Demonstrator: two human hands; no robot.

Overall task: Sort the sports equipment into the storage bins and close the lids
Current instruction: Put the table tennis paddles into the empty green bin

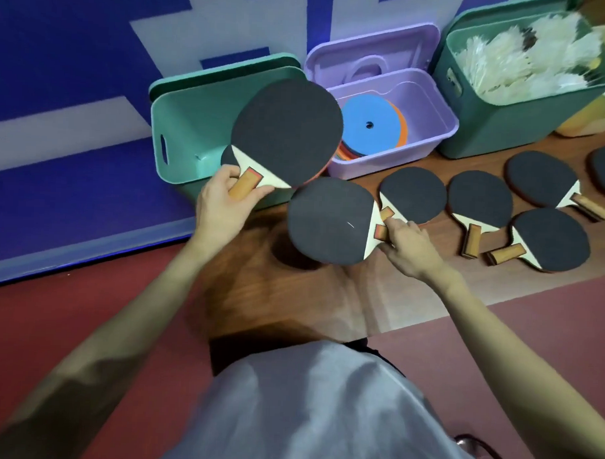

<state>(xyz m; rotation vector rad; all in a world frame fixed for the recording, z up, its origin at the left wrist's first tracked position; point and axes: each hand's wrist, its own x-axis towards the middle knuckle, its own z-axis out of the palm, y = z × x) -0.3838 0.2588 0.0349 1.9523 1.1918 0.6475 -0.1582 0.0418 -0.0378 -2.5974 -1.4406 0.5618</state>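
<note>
Hands: left hand (223,199) grips black-rubber wooden-handled paddle (286,132) above open teal plastic bin (181,135) at the counter's (292,297) left end; right hand (408,243) pinches second black paddle (329,220) near the counter's middle.

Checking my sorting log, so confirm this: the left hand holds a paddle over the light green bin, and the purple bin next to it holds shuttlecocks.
One detail is wrong. In the head view the purple bin holds flat coloured discs, not shuttlecocks. The rest stands: the left hand holds a paddle over the light green bin.
</note>
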